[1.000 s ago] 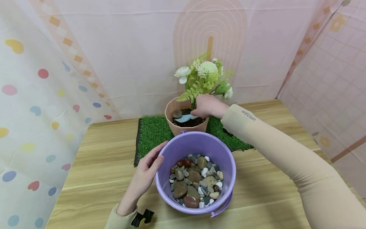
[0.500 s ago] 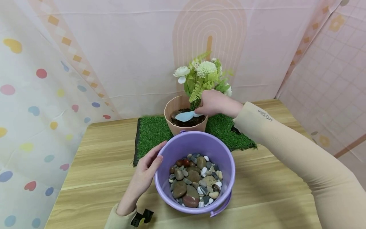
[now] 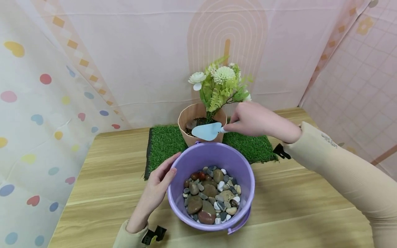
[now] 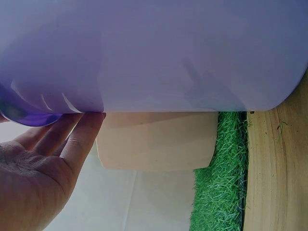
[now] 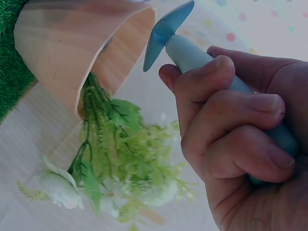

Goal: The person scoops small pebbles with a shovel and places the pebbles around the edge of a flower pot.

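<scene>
Curled fingers of the right hand [image 3: 252, 119] are gripping the slim handle [image 5: 190, 55] of a small light-blue trowel [image 3: 207, 131], whose blade is showing mid-frame against the faceted peach flowerpot [image 3: 187, 137]; whether it is touching the rim, I cannot tell. Relaxed, the left hand [image 3: 159, 186] is resting on the left side of a round purple plastic bucket [image 3: 211, 155]. Trowel-wise, I am expecting something light and stiff, perhaps smooth, and the handle is offering the surest hold. Heavy-looking mixed stones [image 3: 211, 191] are filling the bucket's bottom at lower centre, so its rim is probably needing steadying. White artificial flowers [image 3: 224, 75] with green leaves are rising from the pot, crowding access from above, and the bucket is standing in front, partly covering the green grass mat [image 3: 167, 137] on the wooden table [image 3: 118, 165].
</scene>
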Demonstrator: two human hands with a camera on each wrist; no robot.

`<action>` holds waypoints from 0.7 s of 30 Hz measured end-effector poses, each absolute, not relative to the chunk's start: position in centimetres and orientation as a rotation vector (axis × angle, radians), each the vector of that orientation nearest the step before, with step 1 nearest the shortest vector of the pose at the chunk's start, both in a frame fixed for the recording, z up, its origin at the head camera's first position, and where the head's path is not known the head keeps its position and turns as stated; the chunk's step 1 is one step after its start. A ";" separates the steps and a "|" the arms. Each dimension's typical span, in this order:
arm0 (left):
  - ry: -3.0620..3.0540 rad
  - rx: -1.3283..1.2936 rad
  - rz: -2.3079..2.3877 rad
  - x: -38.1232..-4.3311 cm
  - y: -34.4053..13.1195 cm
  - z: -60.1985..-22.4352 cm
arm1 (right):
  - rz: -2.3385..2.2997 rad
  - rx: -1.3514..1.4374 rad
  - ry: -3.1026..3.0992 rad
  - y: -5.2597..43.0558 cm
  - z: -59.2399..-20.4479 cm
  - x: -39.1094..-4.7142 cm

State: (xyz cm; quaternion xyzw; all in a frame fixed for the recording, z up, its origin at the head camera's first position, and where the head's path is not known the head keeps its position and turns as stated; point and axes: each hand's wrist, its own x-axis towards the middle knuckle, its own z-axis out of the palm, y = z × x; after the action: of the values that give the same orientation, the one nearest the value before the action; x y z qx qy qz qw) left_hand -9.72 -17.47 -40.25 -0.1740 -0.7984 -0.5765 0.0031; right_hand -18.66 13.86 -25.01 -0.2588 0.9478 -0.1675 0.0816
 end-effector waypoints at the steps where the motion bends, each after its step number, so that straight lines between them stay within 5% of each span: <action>1: -2.502 -0.547 -1.811 -9.7 -17.5 -40.2 | -0.502 -0.787 2.836 14.1 -24.9 -18.2; 21: -2.491 -0.555 -1.818 -9.9 -17.5 -40.3 | -0.411 -0.902 2.836 14.6 -26.1 -12.2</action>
State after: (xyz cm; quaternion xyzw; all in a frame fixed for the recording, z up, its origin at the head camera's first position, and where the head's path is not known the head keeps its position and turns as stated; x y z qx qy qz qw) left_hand -9.85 -17.50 -40.33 -0.1772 -0.7949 -0.5802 0.0037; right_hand -12.23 14.60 -26.07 -0.2995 0.9418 -0.1366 0.0685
